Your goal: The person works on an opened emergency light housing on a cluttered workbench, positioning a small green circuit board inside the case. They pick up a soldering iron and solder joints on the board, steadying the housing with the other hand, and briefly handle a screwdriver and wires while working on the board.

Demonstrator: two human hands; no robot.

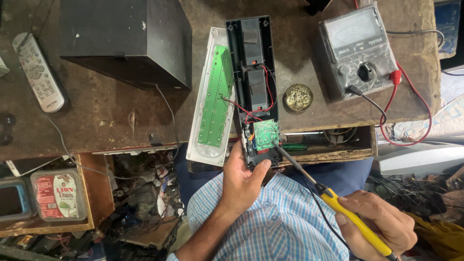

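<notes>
My left hand (245,173) grips the near end of an opened black device housing (251,63), with the thumb beside a small green circuit board (265,134). In my right hand (382,223) is a yellow-handled soldering iron (355,220); its metal tip (279,146) touches the edge of that small board. Red and black wires run from the board up into the housing. A white cover with a long green circuit board (216,96) lies beside the housing on its left, overhanging the bench edge.
On the worn wooden bench (111,116) sit a black box (125,41), a grey remote control (37,72), a round tin of brass wool (297,97) and an analogue multimeter (357,50) with red and black leads. A plastic tub (58,194) rests on a low shelf.
</notes>
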